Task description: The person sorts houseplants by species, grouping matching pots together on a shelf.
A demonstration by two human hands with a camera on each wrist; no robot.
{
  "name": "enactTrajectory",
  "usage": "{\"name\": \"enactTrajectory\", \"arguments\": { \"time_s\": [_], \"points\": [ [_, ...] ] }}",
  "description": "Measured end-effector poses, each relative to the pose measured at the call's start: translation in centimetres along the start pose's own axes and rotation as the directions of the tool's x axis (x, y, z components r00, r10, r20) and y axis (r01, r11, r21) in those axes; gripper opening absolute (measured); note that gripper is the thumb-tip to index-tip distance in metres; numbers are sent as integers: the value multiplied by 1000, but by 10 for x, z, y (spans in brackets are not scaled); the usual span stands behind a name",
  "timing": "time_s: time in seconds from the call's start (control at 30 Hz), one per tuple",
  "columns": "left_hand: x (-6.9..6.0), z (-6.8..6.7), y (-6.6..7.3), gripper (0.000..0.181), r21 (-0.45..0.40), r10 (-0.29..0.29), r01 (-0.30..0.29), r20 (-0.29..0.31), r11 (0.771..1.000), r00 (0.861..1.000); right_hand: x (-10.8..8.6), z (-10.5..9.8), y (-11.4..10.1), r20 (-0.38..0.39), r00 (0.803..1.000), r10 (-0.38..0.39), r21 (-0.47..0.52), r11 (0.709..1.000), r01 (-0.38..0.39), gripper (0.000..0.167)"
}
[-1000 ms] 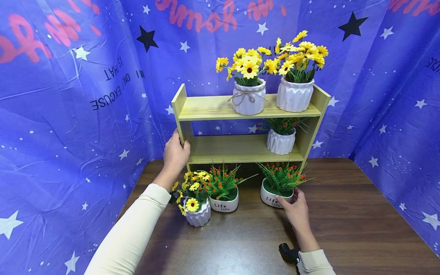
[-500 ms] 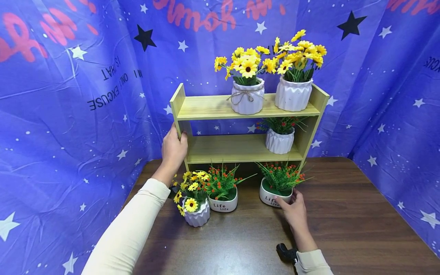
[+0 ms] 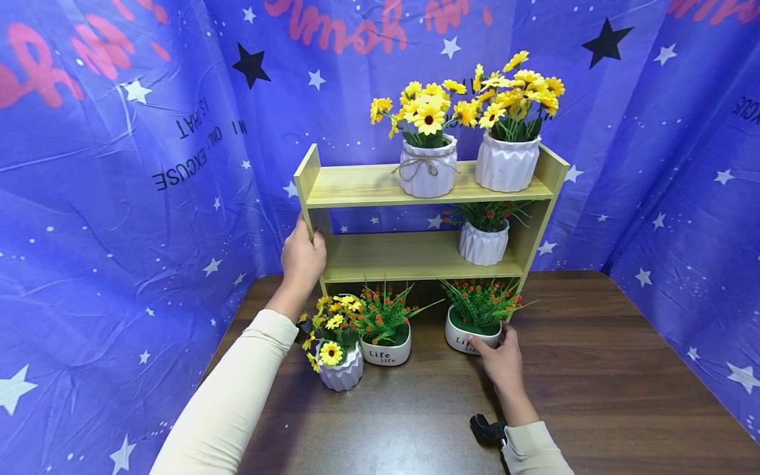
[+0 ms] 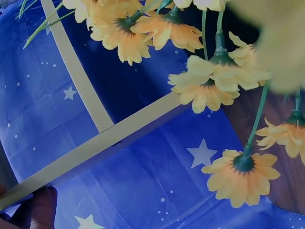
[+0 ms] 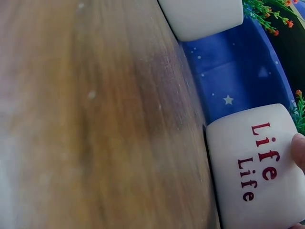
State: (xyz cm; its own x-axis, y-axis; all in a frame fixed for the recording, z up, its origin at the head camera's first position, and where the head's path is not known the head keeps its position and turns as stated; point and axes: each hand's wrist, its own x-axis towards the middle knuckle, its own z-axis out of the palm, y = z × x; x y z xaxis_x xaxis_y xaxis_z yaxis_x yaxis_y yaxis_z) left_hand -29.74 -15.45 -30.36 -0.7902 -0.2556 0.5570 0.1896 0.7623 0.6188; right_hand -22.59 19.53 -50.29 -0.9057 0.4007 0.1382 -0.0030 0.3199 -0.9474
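My left hand (image 3: 303, 260) grips the left side panel of a pale wooden shelf (image 3: 380, 257); its thumb lies at the panel's inner side. In the left wrist view, fingertips (image 4: 44, 207) touch the frame's edge. On the table, my right hand (image 3: 503, 363) holds a white oval "Life" flowerpot (image 3: 454, 338) with green leaves and small red flowers. Its thumb (image 5: 299, 151) lies on the lettered front in the right wrist view; the other fingers are at the pot's right side, partly hidden. The pot stands upright before the shelf's right end.
A matching "Life" pot (image 3: 386, 353) and a fluted white pot of yellow flowers (image 3: 341, 376) stand at the shelf's left front. Two yellow-flower pots occupy the top board, one with a twine bow (image 3: 429, 175). A red-flowered pot (image 3: 483, 244) stands on the middle board.
My right hand and the "Life" pot in it have shifted slightly left and back toward the shelf. The left hand keeps its grip on the panel.
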Motion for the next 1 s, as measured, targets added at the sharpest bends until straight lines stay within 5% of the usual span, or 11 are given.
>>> {"name": "enactTrajectory", "arguments": {
  "time_s": [0.43, 1.0],
  "points": [
    [0, 2, -2, 34, -2, -4, 4, -11, 1000, 1000, 0, 2, -2, -11, 1000, 19, 38, 999, -18, 80],
    [0, 2, -2, 38, 2, -11, 11, -2, 1000, 1000, 7, 13, 2, -38, 999, -22, -35, 999, 20, 90]
  ]
}}
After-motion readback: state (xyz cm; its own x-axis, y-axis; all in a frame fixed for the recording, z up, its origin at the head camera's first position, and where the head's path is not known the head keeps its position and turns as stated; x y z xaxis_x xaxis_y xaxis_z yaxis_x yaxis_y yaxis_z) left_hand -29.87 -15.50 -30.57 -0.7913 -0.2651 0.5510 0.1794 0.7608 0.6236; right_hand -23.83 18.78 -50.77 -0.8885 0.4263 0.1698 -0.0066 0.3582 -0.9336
